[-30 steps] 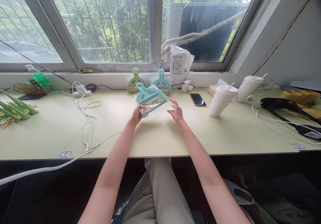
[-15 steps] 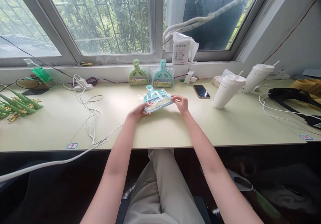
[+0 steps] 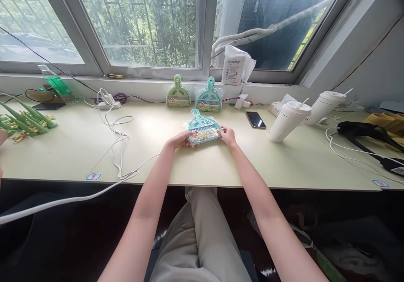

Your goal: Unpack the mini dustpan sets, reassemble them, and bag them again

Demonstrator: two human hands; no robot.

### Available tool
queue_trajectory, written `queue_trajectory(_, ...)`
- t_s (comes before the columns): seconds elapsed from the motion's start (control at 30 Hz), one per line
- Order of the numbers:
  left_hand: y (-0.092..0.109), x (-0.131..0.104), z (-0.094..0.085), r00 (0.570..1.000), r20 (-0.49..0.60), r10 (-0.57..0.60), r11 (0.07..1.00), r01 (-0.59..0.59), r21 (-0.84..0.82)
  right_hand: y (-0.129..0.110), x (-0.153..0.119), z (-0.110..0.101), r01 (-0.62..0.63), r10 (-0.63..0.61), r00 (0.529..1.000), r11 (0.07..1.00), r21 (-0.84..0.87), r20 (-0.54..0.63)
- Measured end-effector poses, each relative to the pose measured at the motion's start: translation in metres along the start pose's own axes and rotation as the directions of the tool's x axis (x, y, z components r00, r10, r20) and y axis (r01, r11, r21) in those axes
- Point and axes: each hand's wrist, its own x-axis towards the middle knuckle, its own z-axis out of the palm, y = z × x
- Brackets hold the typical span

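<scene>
The grip of left hand (image 3: 180, 140) and right hand (image 3: 228, 137) holds a wrapped dustpan (image 3: 205, 135) over the table (image 3: 205, 166); at twelve o'clock, green set (image 3: 178, 96) and blue set (image 3: 209, 99) already stand, not this one.

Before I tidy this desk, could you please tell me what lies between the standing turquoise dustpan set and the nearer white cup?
The head view shows a small white block, nearer the set, then a dark phone.

Plastic-wrapped turquoise dustpan set (image 3: 204, 133), tilted

Fingers (image 3: 183, 138) hold wrapped turquoise dustpan (image 3: 205, 131)
</scene>
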Motion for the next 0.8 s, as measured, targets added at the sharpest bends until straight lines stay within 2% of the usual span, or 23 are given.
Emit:
queue_trajectory(0.1,0.002,-0.004,0.004,0.991,-0.093,0.091,0.996,-0.090,0.022,0.000,0.003,-0.002,0.049,-0.051,0.986,0.999,-0.019,-0.156)
queue_trajectory(0.17,0.001,-0.004,0.007,0.972,-0.145,0.187,0.981,-0.176,0.086,-0.004,-0.001,-0.002,0.087,-0.092,0.974,0.996,-0.031,-0.207)
queue_trajectory(0.23,-0.003,0.001,0.006,0.935,-0.230,0.270,0.960,-0.241,0.146,-0.010,-0.009,-0.001,0.151,-0.166,0.961,0.985,-0.081,-0.222)
queue_trajectory(0.33,-0.012,0.014,-0.004,0.860,-0.404,0.312,0.949,-0.258,0.183,-0.018,-0.023,0.007,0.256,-0.302,0.926,0.943,-0.211,-0.228)
queue_trajectory(0.43,-0.017,0.023,-0.025,0.755,-0.574,0.316,0.940,-0.165,0.300,-0.024,-0.027,0.025,0.283,-0.340,0.922,0.918,-0.279,-0.183)
queue_trajectory(0.57,-0.014,0.023,-0.063,0.579,-0.709,0.403,0.825,0.104,0.555,-0.027,-0.007,0.065,0.253,-0.288,0.952,0.932,-0.259,-0.106)
queue_trajectory(0.7,-0.012,0.025,-0.108,0.497,-0.745,0.444,0.757,0.236,0.609,-0.028,0.031,0.122,0.199,-0.230,0.972,0.916,-0.348,-0.049)
queue_trajectory(0.8,-0.013,0.041,-0.141,0.467,-0.755,0.461,0.736,0.275,0.619,-0.025,0.064,0.164,0.178,-0.202,0.979,0.891,-0.417,-0.014)
